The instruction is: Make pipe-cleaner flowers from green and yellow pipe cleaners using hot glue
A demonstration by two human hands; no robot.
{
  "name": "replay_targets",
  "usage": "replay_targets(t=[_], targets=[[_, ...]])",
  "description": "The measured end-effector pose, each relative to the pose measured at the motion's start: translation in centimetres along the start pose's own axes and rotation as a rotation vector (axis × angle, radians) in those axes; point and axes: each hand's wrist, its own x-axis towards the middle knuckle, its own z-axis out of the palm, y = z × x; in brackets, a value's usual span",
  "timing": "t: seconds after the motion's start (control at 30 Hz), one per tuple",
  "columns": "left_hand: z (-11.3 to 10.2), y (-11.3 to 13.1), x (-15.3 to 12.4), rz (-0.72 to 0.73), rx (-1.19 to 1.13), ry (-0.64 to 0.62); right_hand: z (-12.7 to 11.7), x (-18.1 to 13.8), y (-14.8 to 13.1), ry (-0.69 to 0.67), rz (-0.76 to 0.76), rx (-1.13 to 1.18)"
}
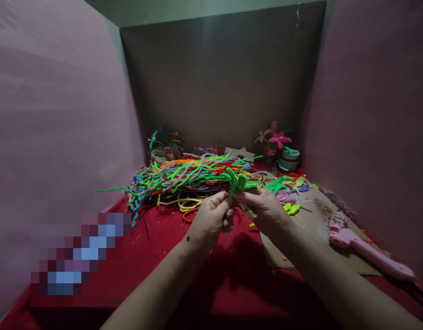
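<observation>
Fingers [218, 200] of left hand [210, 215] and right hand [268, 208] tight on base of green petalled piece [238, 182]

Craft nook [225, 82] (walled three sides): pipe-cleaner heap [190, 172], pink flower [280, 139]

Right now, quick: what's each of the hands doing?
Left hand: closed, holding the green fuzzy piece near its base.
Right hand: closed, pinching it too.

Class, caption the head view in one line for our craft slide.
Left hand and right hand pinch green pipe-cleaner leaves near a multicoloured heap of pipe cleaners on red cloth.
</observation>
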Motion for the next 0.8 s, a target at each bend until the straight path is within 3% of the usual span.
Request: replay_targets(t=[0.13, 0.2, 0.3, 0.4, 0.47, 0.67, 0.8], targets=[[-0.4, -0.2, 0.2, -0.134, -0.288, -0.148, -0.6, 0.2, 0.4, -0.016, 0.098, 0.040], [-0.5, -0.2, 0.2, -0.158, -0.300, -0.191, -0.6, 0.2, 0.7, -0.013, 0.112, 0.090], [-0.3, -0.3, 0.1, -0.068, -0.011, -0.135, -0.4, 0.0, 1.0, 0.040, 0.068, 0.094], [0.1, -0.7, -0.1, 0.129, 0.417, 0.069, -0.3, -0.1, 1.2, 0.072, 0.026, 0.061], [0.2, -1.0, -0.1, 0.198, 0.529, 0.165, -0.4, -0.1, 1.2, 0.089, -0.012, 0.030], [-0.4, -1.3, 0.3, 0.052, 0.191, 0.082, -0.2, -0.6, 0.5, -0.009, 0.013, -0.047], [-0.8, -0.9, 0.3, 0.048, 0.094, 0.094, -0.2, -0.5, 0.1, -0.074, 0.021, -0.078]])
